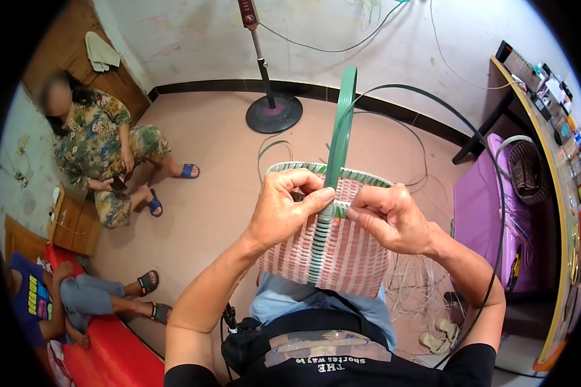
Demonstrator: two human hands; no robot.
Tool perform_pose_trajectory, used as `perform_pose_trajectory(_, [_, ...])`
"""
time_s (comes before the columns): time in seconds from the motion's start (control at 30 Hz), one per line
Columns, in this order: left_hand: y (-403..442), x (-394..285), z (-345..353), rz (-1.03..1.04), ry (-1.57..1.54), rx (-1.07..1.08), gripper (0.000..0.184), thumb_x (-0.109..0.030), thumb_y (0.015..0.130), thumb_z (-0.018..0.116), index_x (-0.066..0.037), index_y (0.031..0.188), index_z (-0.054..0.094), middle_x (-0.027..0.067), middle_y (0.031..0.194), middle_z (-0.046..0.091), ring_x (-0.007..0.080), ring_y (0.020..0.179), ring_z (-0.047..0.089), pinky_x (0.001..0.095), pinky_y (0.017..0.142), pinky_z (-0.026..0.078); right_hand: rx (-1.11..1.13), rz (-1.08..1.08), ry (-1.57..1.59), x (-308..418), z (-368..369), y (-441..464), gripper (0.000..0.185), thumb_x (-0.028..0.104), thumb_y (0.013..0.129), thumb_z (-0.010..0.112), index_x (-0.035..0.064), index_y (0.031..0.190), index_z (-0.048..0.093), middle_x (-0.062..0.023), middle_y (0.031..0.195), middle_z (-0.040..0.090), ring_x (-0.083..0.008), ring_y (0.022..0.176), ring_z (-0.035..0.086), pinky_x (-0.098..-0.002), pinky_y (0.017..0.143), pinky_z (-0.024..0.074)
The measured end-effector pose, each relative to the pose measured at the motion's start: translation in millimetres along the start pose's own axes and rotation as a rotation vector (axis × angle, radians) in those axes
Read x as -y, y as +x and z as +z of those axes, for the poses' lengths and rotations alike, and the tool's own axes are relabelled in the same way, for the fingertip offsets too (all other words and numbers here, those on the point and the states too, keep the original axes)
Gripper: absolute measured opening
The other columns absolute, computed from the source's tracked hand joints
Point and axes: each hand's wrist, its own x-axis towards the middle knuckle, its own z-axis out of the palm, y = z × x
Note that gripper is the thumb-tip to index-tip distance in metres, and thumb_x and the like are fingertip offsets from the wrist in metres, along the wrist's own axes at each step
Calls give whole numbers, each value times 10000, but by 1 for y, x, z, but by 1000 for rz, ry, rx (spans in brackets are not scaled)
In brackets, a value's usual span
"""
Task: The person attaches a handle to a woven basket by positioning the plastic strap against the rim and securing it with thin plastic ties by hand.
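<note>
1. From my end, the left hand [279, 205] is clamped on the handle [344, 122], thumb in front, right where it meets the basket [355, 264].
2. The right hand [400, 222] is just beside it, fingers curled and thumb close to them at the rim [376, 178]; I cannot tell whether a strip is pinched there.
3. The basket hangs below both hands, above the lap, its dark band [317, 251] running down under my left thumb.
4. I'd keep that left thumb firm and low, since the handle stands tall above it and could twist under a sideways pull.
5. With the right, I'd work in short, even tugs close to the rim, keeping any strip flat; a hard yank might skew the weave.
6. The long strand [501, 193] arcs over and past the right forearm. I'd give it slack and keep that elbow from snagging it.
7. I'd check that the handle sits in line with the band.
</note>
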Motion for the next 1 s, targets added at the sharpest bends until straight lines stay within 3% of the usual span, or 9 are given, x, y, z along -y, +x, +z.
perform_pose_trajectory(0.17, [4,-1,0,-27,-41,81,143,-91,900,729,23,820,693,-13,748,618,39,670,549,209,599,456,-31,56,16,5,3,-9,121,24,900,626,-5,802,561,-99,590,486,-165,523,482,-332,496,389])
perform_pose_trajectory(0.37, [2,5,17,-9,-8,-18,145,-78,878,747,21,780,706,-4,699,639,51,617,565,212,557,464,-42,-13,-41,14,20,-22,77,31,914,598,-3,863,553,-133,585,514,-250,487,543,-362,480,412])
perform_pose_trajectory(0.5, [-2,4,17,97,99,-53,148,-86,845,765,15,754,707,10,673,640,81,655,562,255,625,469,-86,1,-54,14,35,-25,56,31,933,580,-5,899,554,-116,608,528,-225,522,550,-347,516,434])
perform_pose_trajectory(0.63, [-6,12,0,284,290,108,118,-58,830,747,-2,933,736,56,845,685,123,793,586,276,732,467,-131,-32,49,5,42,-29,63,43,960,559,-5,921,568,-75,643,534,-174,568,531,-318,546,435])
perform_pose_trajectory(0.67, [-8,13,-5,353,334,149,263,-81,791,776,-8,1039,724,77,933,698,161,866,595,325,846,453,-130,-36,63,3,42,-30,70,51,965,558,-5,926,571,-70,651,533,-161,579,523,-311,550,432])
perform_pose_trajectory(0.77, [-12,12,-5,426,397,145,352,-165,725,816,-51,1042,714,68,969,711,201,960,626,378,988,361,-101,29,143,4,37,-32,87,68,975,557,-7,935,578,-60,678,536,-131,606,506,-297,561,428])
perform_pose_trajectory(0.87, [-18,26,9,521,493,-13,337,-178,689,842,-52,970,705,47,897,693,208,891,625,409,999,358,-92,166,254,19,42,-38,102,74,977,563,-15,931,580,-59,702,544,-111,619,503,-286,565,426])
perform_pose_trajectory(0.97, [-23,32,22,554,494,-143,265,-188,719,844,-63,907,705,39,838,675,195,802,608,414,989,344,-129,26,64,44,59,-36,76,49,961,567,-25,972,550,-123,713,583,-217,640,628,-353,590,481])
perform_pose_trajectory(1.0, [-23,32,24,569,499,-159,251,-187,729,840,-64,901,705,39,834,675,194,802,608,413,991,338,-123,10,-14,49,64,-37,91,33,952,562,-23,1017,533,-166,717,601,-312,650,665,-395,590,502])
